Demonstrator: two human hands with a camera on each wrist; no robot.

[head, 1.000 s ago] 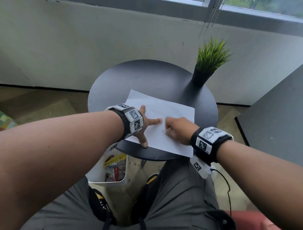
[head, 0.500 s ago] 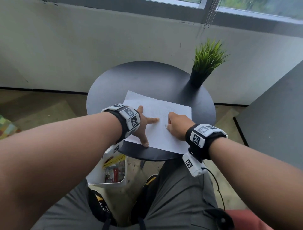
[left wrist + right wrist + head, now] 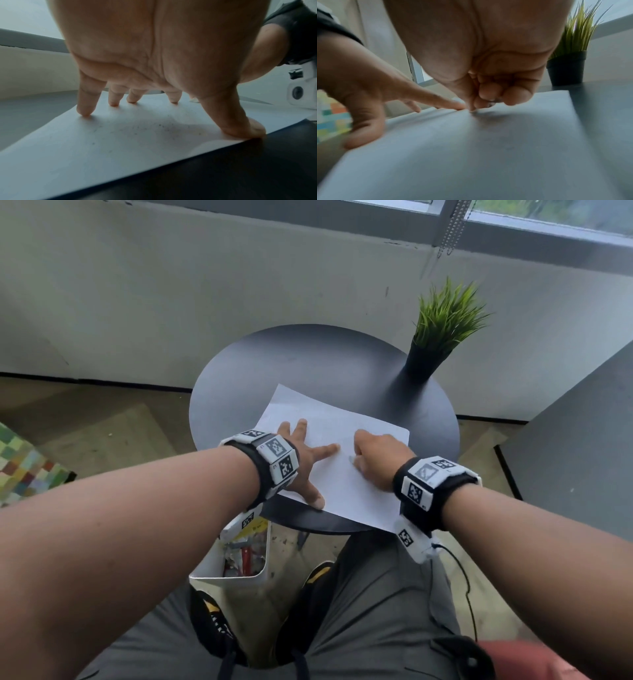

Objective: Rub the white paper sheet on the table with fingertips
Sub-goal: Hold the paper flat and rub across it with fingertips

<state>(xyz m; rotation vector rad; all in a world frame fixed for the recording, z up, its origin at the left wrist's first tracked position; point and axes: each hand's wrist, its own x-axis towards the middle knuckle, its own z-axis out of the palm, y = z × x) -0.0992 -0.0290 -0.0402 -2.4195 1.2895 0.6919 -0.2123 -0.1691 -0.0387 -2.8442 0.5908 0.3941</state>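
Observation:
A white paper sheet (image 3: 346,487) lies on the near half of the round black table (image 3: 308,361), its near corner over the edge. My left hand (image 3: 305,460) is spread flat on the sheet's left part, and its straight fingertips (image 3: 84,112) and thumb press the paper (image 3: 120,142) down. My right hand (image 3: 376,460) sits on the sheet's right part with its fingers curled under. In the right wrist view the curled fingertips (image 3: 476,106) touch the paper (image 3: 488,148) beside the left hand's forefinger (image 3: 447,102). Neither hand holds anything.
A small green plant in a black pot (image 3: 442,326) stands at the table's far right. A white bin (image 3: 236,556) with rubbish sits on the floor under the table's left edge. A grey surface (image 3: 582,440) lies to the right. My knees are below the table.
My right hand has slid a little farther away across the sheet. The left hand stays pressed in the same spot.

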